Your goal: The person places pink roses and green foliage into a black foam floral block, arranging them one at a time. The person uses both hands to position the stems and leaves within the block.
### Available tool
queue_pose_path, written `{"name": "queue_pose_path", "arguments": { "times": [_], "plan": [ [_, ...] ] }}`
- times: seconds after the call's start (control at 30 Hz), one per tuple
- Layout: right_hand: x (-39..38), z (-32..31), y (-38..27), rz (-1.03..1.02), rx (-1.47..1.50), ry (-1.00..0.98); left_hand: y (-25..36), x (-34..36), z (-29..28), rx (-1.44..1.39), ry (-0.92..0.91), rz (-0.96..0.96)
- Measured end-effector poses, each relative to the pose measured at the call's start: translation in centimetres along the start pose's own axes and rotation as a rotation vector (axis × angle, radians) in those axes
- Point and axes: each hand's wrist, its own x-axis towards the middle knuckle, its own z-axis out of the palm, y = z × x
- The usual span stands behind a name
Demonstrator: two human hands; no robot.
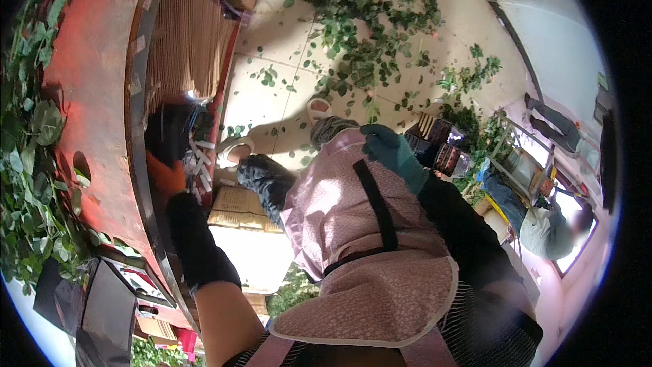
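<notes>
The left grip [165, 175], in an orange glove, reaches in below the edge of the red bench [95, 88]; its fingers are largely hidden, so I cannot tell whether they are apart or clamped. Just beyond it sits a dark, bag-like item [168, 128] — the thing nearest that grip, contact unclear. Small white pieces [202, 166] lie just right of the same grip, and stacked cardboard sheets [187, 44] stand farther beyond. The right grip [390, 153], gloved in teal, is at the pink apron [380, 258] with its fingers curled inward — whether they pinch anything, I cannot tell. Beyond it, leafy sprigs [353, 37] are scattered over the tiled floor [265, 112].
</notes>
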Motion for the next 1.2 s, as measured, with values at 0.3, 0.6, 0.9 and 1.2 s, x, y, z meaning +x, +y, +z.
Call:
{"name": "queue_pose_path", "arguments": {
  "times": [0.3,0.6,0.9,1.2],
  "plan": [
    [0.4,0.8,-3.4,0.233,0.243,-0.187,10.8,-13.4,-5.2,-0.13,-0.442,0.62],
    [2.1,-4.3,-8.2,-0.445,0.436,-0.41,34.5,-14.7,-29.4,-0.234,-0.311,1.204],
    [-21.0,5.2,-37.3,-1.236,0.192,-0.278,32.7,-11.4,-42.9,-0.062,0.457,0.858],
    [-24.6,13.8,-40.8,-1.246,-0.151,-0.4,27.0,-13.0,-45.7,-0.026,0.395,0.706]
  ]
}}
